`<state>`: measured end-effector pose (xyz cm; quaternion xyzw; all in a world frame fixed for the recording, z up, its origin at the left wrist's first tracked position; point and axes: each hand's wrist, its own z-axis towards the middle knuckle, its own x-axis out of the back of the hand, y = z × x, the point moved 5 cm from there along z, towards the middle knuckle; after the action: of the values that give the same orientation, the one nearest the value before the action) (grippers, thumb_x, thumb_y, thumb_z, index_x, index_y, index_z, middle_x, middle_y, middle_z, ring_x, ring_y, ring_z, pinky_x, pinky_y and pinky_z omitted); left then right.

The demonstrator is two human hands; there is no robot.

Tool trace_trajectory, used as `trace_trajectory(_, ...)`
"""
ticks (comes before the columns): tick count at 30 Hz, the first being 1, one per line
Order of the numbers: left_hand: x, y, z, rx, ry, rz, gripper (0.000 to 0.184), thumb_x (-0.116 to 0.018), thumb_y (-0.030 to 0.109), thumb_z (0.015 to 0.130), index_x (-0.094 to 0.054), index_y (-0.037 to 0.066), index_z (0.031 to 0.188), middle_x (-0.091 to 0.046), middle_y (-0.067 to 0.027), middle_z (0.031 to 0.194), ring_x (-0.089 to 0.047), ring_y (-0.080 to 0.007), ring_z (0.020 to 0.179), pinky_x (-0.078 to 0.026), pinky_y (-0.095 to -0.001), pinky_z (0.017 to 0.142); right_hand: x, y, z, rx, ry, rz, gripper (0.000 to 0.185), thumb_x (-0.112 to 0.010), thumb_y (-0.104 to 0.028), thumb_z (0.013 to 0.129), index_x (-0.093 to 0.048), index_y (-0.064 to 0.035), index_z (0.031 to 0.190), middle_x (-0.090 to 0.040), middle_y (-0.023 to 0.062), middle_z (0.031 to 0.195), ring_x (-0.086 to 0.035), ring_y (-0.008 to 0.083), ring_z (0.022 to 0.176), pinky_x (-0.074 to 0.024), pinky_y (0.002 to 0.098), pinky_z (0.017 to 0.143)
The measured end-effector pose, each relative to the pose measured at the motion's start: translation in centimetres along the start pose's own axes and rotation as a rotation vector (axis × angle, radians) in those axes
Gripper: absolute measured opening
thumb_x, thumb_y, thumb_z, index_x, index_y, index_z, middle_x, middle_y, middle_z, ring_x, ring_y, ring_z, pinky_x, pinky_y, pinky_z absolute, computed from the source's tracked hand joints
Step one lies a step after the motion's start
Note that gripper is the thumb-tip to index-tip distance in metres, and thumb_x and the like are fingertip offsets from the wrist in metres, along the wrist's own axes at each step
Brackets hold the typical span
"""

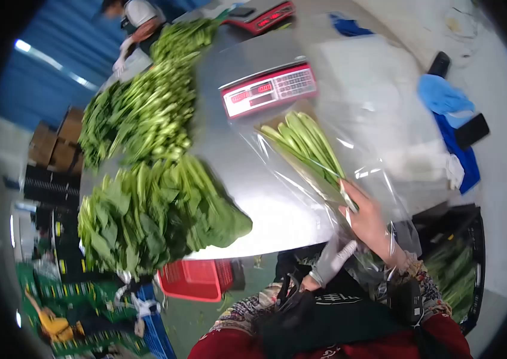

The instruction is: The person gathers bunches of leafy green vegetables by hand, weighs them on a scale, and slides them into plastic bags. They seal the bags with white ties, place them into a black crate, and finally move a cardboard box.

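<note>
A bunch of green stalks (pixel 310 140) lies inside a clear plastic bag (pixel 385 179), over the steel table. My right hand (pixel 368 221) is wrapped round the stalks near the bag's lower end. Close to my body, my left hand (pixel 332 263), in a pale glove, is at the bottom of the bag, its fingers partly hidden. Beyond the bag stands a red and white scale (pixel 268 90) with lit displays. Leafy greens (pixel 152 209) are heaped on the left of the table, with more stalks (pixel 158 102) piled behind them.
The steel table (pixel 265 224) has a curved-looking front edge. Below it sits a red basket (pixel 197 280). A black crate (pixel 460 269) of greens stands at the right. Blue cloths, a phone (pixel 472 130) and a second scale (pixel 262 18) lie farther off. Another person (pixel 140 24) stands at the far left.
</note>
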<state>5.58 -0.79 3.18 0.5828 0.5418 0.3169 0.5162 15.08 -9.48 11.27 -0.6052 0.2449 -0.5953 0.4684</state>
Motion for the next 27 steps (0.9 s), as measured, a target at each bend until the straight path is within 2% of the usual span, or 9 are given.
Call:
trace_trajectory(3,2.1,0.2,-2.6,0.064,-0.012,0.321,0.054,-0.055,0.026,0.091,-0.034,-0.007,0.129,-0.056,-0.0112,0.099,-0.053,-0.0182,0.087,-0.042,-0.0311,0.084,-4.9,0.4,2.4,0.115,-0.069,-0.134,0.055,-0.063,-0.007,0.075,-0.045,-0.0020,0.127,-0.050,0.0238,0.124,-0.053,0.0354,0.111,-0.0437,0.0351,0.092)
trace_trajectory(7,8.6,0.8,-6.1,0.262,-0.230,0.360,0.032,-0.062,0.028,0.085,-0.062,0.004,0.106,-0.064,-0.0110,0.100,-0.062,-0.0174,0.093,-0.048,-0.0312,0.080,-5.6,-1.2,1.6,0.136,-0.160,-0.396,0.060,-0.067,-0.021,0.076,-0.044,-0.0013,0.128,-0.031,0.0239,0.139,-0.037,0.0396,0.124,-0.0328,0.0439,0.101)
trace_trajectory(9,11.6,6.0,-6.3,0.221,-0.004,1.229,0.040,-0.070,0.025,0.075,-0.061,0.009,0.111,-0.063,-0.0087,0.104,-0.061,-0.0238,0.097,-0.047,-0.0357,0.085,-3.5,-1.0,-0.9,0.153,-0.219,-0.423,0.065,-0.068,-0.027,0.076,-0.042,0.0001,0.129,-0.026,0.0231,0.141,-0.027,0.0387,0.130,-0.0251,0.0468,0.105)
trace_trajectory(11,10.4,9.8,-5.5,-0.506,0.252,1.437,0.049,-0.070,0.023,0.069,-0.057,0.011,0.115,-0.060,-0.0099,0.112,-0.056,-0.0261,0.107,-0.039,-0.0404,0.095,-2.1,1.2,-4.6,0.210,-0.194,-0.434,0.069,-0.068,-0.032,0.075,-0.041,0.0006,0.130,-0.024,0.0250,0.141,-0.027,0.0391,0.130,-0.0250,0.0490,0.104)
trace_trajectory(13,8.4,7.8,-3.0,-0.800,-0.024,1.619,0.054,-0.067,0.019,0.066,-0.054,0.011,0.118,-0.057,-0.0107,0.118,-0.051,-0.0268,0.115,-0.031,-0.0442,0.102,-1.5,1.6,-6.6,0.147,-0.297,-0.522,0.068,-0.068,-0.030,0.076,-0.040,0.0015,0.130,-0.025,0.0284,0.139,-0.030,0.0417,0.128,-0.0286,0.0471,0.103)
trace_trajectory(15,9.8,2.0,1.0,-0.894,-0.192,1.460,0.048,-0.064,0.012,0.067,-0.056,0.010,0.114,-0.059,-0.0097,0.114,-0.055,-0.0259,0.110,-0.037,-0.0426,0.099,-0.2,1.1,-5.2,0.146,-0.420,-0.515,0.065,-0.068,-0.026,0.076,-0.041,0.0013,0.128,-0.032,0.0291,0.135,-0.036,0.0419,0.124,-0.0352,0.0406,0.100)
trace_trajectory(19,13.2,18.5,1.0,-0.955,0.291,0.668,0.034,-0.059,-0.001,0.071,-0.066,0.006,0.104,-0.066,-0.0134,0.098,-0.063,-0.0254,0.096,-0.048,-0.0355,0.088,5.9,-14.1,4.3,0.077,-0.456,-0.421,0.053,-0.068,-0.019,0.076,-0.050,-0.0057,0.124,-0.048,0.0191,0.127,-0.055,0.0314,0.107,-0.0436,0.0352,0.090)
trace_trajectory(23,17.2,23.6,-1.7,-0.466,0.167,-0.052,0.069,-0.064,-0.007,0.074,-0.035,0.000,0.136,-0.046,-0.0141,0.132,-0.048,-0.0205,0.116,-0.046,-0.0310,0.091,5.5,-25.6,7.6,0.592,-0.042,-0.695,0.039,-0.064,-0.014,0.076,-0.057,-0.0081,0.113,-0.051,0.0185,0.124,-0.057,0.0330,0.098,-0.0470,0.0384,0.080)
trace_trajectory(27,18.6,23.1,0.3,-0.599,0.074,-0.054,0.079,-0.071,0.001,0.072,-0.028,0.001,0.139,-0.037,-0.0142,0.138,-0.047,-0.0202,0.117,-0.041,-0.0332,0.097,2.3,-26.6,10.3,0.789,-0.215,-0.853,0.022,-0.062,-0.010,0.074,-0.063,-0.0073,0.096,-0.055,0.0195,0.119,-0.059,0.0351,0.086,-0.0487,0.0391,0.073)
